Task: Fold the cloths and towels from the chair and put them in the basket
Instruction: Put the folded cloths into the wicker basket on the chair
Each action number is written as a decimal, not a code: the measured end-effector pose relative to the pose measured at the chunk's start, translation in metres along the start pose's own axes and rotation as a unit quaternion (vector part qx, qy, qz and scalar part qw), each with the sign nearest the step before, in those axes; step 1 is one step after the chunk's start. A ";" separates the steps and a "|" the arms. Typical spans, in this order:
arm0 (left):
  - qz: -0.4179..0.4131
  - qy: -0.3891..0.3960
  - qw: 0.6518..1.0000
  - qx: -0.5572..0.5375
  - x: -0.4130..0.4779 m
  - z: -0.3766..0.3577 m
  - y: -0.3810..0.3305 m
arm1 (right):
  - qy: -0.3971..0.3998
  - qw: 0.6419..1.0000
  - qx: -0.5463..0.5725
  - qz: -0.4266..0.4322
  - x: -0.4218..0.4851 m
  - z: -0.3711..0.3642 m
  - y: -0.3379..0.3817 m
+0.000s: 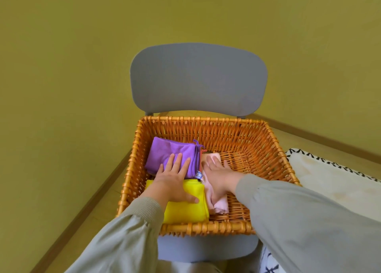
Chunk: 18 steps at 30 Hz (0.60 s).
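Wicker basket (206, 227) on the grey chair (198, 78) holds folded purple cloth (165, 151), yellow cloth (185, 210) and pink towel (220, 205) in its left half; left hand (173, 182) and right hand (220, 173) press them flat-fingered; a careless lift-off could drag folds loose.

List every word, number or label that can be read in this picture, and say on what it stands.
Small blue tag at the near corner of the purple cloth: white marks, too small and blurred to read.
No other text shows.
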<state>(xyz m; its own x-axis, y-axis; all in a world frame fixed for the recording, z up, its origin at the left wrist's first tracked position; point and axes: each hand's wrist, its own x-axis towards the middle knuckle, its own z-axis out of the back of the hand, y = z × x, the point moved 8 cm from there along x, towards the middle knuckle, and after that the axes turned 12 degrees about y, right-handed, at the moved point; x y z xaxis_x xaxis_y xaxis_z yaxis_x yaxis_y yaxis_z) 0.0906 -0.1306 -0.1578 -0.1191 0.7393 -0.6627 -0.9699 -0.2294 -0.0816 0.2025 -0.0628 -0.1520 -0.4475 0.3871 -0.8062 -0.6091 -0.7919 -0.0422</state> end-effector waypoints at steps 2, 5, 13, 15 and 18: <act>0.006 -0.001 1.000 0.006 0.001 0.000 -0.001 | 0.001 1.000 0.004 0.001 0.000 0.001 0.000; 0.014 -0.001 1.000 0.011 -0.001 0.004 0.000 | -0.006 1.000 0.020 0.004 -0.003 0.002 -0.007; 0.001 -0.071 0.996 -0.061 -0.027 0.035 -0.018 | -0.128 0.989 0.070 -0.007 -0.053 0.007 -0.040; -0.012 -0.084 0.994 -0.062 -0.036 0.045 -0.039 | -0.187 0.978 0.096 -0.007 -0.077 0.011 -0.056; -0.050 -0.123 0.989 -0.063 -0.051 0.068 -0.079 | -0.294 0.948 0.120 0.009 -0.123 0.019 -0.079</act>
<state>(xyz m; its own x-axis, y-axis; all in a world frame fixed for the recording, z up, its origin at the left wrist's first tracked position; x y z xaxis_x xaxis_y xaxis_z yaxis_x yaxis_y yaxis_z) 0.1585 -0.1073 -0.0664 -0.0868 0.8909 -0.4459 -0.9473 -0.2124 -0.2399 0.2929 -0.0390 -0.0381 -0.7033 0.6269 -0.3351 -0.6982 -0.6977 0.1602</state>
